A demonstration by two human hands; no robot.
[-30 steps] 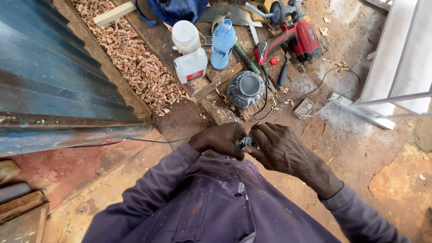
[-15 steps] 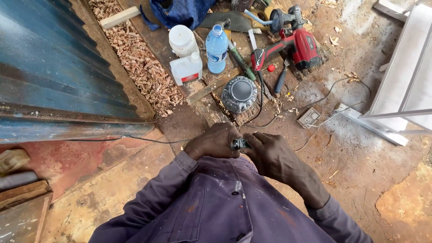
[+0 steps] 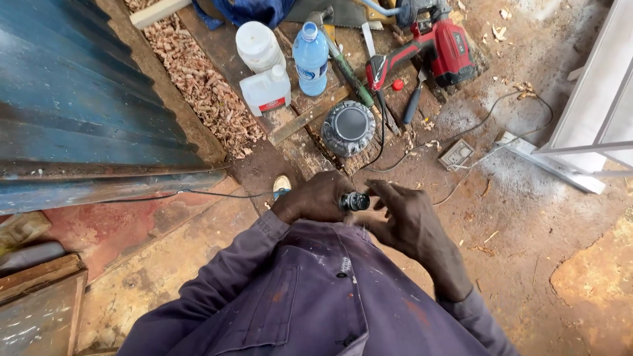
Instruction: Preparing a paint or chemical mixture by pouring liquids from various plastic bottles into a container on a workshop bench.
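The left hand [image 3: 315, 196] is closed round a small dark metal part [image 3: 355, 201], a ridged cylinder that juts from the fist towards the right hand [image 3: 403, 221]; that hand is half open, its fingers [image 3: 386, 192] spread and curled about the part's free end, the tips touching or just short of it, I cannot tell which. Both hands sit close against the chest of the purple overall [image 3: 310, 296]. Compared with a second ago, the right hand has loosened: it lay wrapped tight beside the left with the part nearly buried between them, and now the fingers have lifted and fanned, so more of the part shows. The left grip looks unchanged. The head has also tipped, so the ground things stand higher in view. This reads to me as a fresh purchase being taken mid-twist, the work on the part not finished. On the ground ahead, well apart from the hands, lie a round grey cap [image 3: 348, 127], a blue bottle [image 3: 310, 57], two white jugs [image 3: 262, 66], a red power tool [image 3: 435, 54] and a cable [image 3: 461, 138], with wood shavings [image 3: 198, 86] beside blue sheeting [image 3: 72, 92]
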